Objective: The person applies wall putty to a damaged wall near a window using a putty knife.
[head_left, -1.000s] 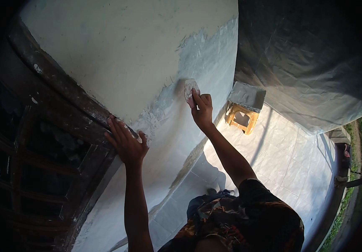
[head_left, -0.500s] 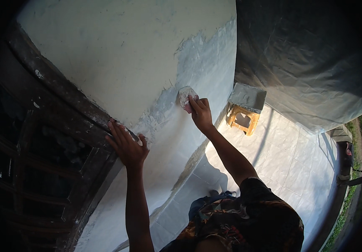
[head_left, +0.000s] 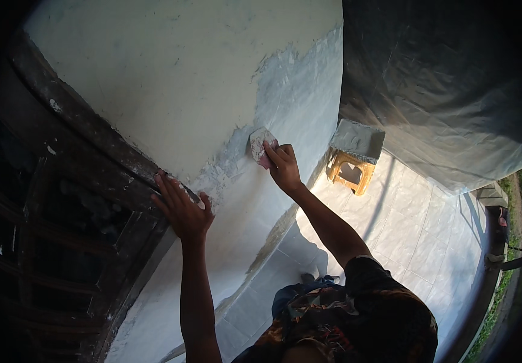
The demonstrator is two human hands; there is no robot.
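My right hand [head_left: 284, 166] grips a putty scraper [head_left: 261, 145], a flat blade smeared with white filler, and holds it against the wall [head_left: 176, 85]. Around the blade runs the ragged border between the cream surface and a pale grey-white plastered band [head_left: 294, 91]. My left hand [head_left: 183, 209] lies with spread fingers where the wall meets the dark wooden window frame [head_left: 91, 136]. Rough white filler [head_left: 215, 172] shows between the two hands. Most of the scraper's handle is hidden in my fingers.
A grey filler-stained tray [head_left: 358, 139] rests on a yellow-orange plastic stool [head_left: 352, 173] at the wall's right. Pale tiles [head_left: 406, 236] cover the floor. Dark plastic sheeting [head_left: 442, 85] hangs at the upper right. Grass [head_left: 494, 320] borders the far right edge.
My right hand has slid the scraper a little left and down along the wall. The left hand stays in place.
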